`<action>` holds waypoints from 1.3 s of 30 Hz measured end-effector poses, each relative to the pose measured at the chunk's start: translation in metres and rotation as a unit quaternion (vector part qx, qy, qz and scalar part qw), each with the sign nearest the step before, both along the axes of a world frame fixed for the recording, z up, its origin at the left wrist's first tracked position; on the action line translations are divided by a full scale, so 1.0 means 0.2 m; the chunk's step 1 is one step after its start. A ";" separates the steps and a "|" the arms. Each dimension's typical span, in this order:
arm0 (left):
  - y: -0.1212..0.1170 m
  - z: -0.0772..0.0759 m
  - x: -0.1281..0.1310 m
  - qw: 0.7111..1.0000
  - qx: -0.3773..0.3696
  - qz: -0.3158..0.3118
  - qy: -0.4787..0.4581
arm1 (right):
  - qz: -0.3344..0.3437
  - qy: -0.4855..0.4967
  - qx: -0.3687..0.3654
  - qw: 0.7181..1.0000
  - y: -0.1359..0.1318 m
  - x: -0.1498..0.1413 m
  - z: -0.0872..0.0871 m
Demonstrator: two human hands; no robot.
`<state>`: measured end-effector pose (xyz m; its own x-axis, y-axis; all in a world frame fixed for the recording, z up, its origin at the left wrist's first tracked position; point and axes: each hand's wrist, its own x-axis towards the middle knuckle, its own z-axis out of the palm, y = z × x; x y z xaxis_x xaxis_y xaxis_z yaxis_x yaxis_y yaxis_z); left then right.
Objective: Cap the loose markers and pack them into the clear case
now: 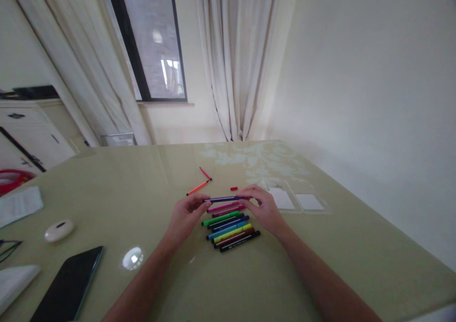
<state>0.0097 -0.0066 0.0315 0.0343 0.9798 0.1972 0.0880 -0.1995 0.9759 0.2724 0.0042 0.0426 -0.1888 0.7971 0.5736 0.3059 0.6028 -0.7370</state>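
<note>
A purple marker (225, 199) is held level between both hands just above the table. My left hand (185, 217) pinches its left end and my right hand (262, 209) pinches its right end. Below it lies a neat row of several coloured markers (231, 227), from pink at the far side to black at the near side. Farther off lie an orange marker (197, 188), a red marker (205, 173) and a small loose red cap (233, 188).
A clear plastic marker case (297, 201) lies open to the right. On the pale green table (142, 179) at left are a dark phone (67, 284), a white oval object (59, 230), papers (19, 204) and glasses (9, 248). A wall runs along the right.
</note>
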 end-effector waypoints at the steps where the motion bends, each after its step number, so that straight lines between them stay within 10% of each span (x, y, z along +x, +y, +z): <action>1: 0.00 0.00 0.00 1.000 -0.003 0.000 -0.002 | 0.002 0.001 -0.002 1.000 0.00 0.00 0.00; 18: -0.02 -0.03 0.03 0.998 -0.054 0.002 -0.022 | -0.003 0.035 -0.034 0.999 -0.02 -0.01 -0.02; 25: 0.04 -0.04 -0.02 0.991 0.028 -0.007 0.134 | 0.036 0.006 -0.105 0.994 0.02 0.03 -0.03; 33: 0.12 -0.17 -0.18 0.874 0.096 0.166 0.447 | 0.071 -0.110 -0.099 0.986 0.02 0.01 -0.07; 39: 0.11 -0.16 -0.17 0.855 0.060 0.126 0.499 | -0.099 -0.163 -0.028 0.981 0.06 0.05 -0.09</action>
<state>-0.0249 0.0164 0.0001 0.0349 0.9554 0.2932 0.9199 -0.1454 0.3641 0.2829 0.0159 0.0255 -0.1924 0.8649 0.4636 0.6377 0.4692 -0.6108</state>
